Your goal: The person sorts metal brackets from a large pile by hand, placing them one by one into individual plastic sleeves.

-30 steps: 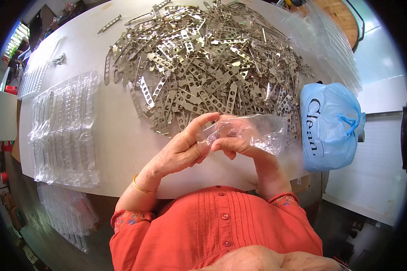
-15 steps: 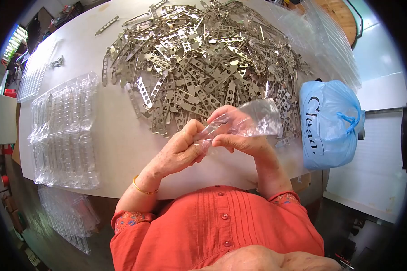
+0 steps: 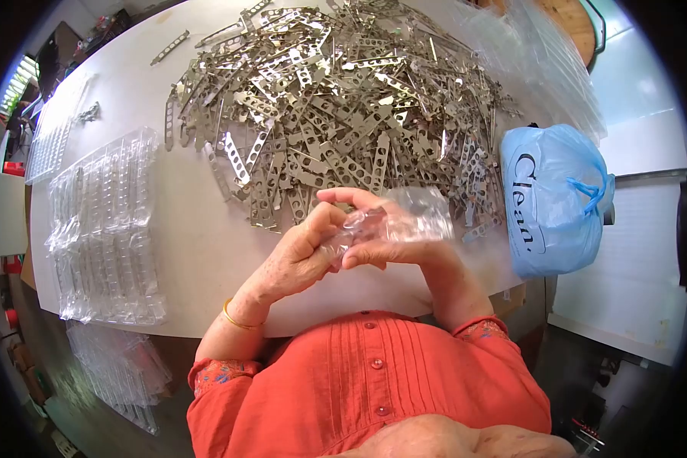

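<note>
A clear, crinkled plastic bag (image 3: 416, 216) is stretched between my two hands, in front of my chest and above the table's near side. My left hand (image 3: 304, 246), with a gold bangle on its wrist, is closed in a pinch on the bag's left end. My right hand (image 3: 393, 248) curls around the bag, thumb below and fingers above, and the film spreads over its palm. Whether anything lies inside the bag I cannot make out. Just beyond my hands lies a large heap of flat metal strips with round holes (image 3: 336, 114).
Clear plastic trays (image 3: 107, 229) are stacked at the left of the white table (image 3: 198, 267). Another tray (image 3: 57, 130) lies behind them. A tied blue bag (image 3: 553, 202) stands at the right edge, with clear plastic sheets (image 3: 549, 69) behind it. More clear trays (image 3: 118, 370) sit below the table's left edge.
Both hands have shifted slightly left and down with the plastic bag. The bag's loose right end has dropped and drawn closer to my right hand.
</note>
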A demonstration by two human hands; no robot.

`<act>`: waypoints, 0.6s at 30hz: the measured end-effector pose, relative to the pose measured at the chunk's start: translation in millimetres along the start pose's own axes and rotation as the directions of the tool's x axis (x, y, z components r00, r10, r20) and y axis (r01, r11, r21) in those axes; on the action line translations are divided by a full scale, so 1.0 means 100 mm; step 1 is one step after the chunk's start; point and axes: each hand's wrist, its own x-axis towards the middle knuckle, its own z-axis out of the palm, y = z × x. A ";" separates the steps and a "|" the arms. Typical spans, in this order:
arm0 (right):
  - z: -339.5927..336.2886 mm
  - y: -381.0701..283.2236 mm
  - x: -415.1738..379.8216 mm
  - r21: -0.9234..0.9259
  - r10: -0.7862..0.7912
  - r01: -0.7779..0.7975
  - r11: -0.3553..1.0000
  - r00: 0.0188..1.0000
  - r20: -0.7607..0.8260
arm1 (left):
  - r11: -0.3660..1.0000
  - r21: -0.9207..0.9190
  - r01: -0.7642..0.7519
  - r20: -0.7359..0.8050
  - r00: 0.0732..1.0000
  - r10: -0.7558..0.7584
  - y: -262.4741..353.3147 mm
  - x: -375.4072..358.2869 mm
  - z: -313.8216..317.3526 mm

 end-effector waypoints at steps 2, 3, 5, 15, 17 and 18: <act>-0.06 0.14 0.03 -0.030 -0.108 0.107 0.994 0.993 -0.049 | 0.993 -0.067 0.102 -0.151 0.982 -0.111 -0.06 -0.02 -0.01; -0.10 0.21 0.05 -0.097 -0.182 0.174 0.980 0.980 -0.085 | 0.993 -0.066 0.101 -0.154 0.982 -0.110 -0.07 -0.02 -0.02; -0.07 0.12 0.02 -0.102 -0.176 0.162 0.981 0.972 -0.154 | 0.994 -0.092 0.061 -0.162 0.984 -0.076 -0.08 -0.02 -0.02; 0.00 0.14 -0.01 -0.100 -0.139 0.118 0.988 0.962 -0.237 | 0.999 0.019 0.041 -0.149 0.988 -0.038 -0.12 -0.01 0.02; 0.01 0.13 -0.01 -0.103 -0.139 0.117 0.988 0.961 -0.240 | 0.992 0.022 0.126 -0.137 0.983 -0.122 -0.02 -0.02 0.01; 0.01 0.13 -0.02 -0.106 -0.139 0.116 0.988 0.960 -0.245 | 0.992 0.022 0.126 -0.132 0.984 -0.122 -0.01 -0.03 0.01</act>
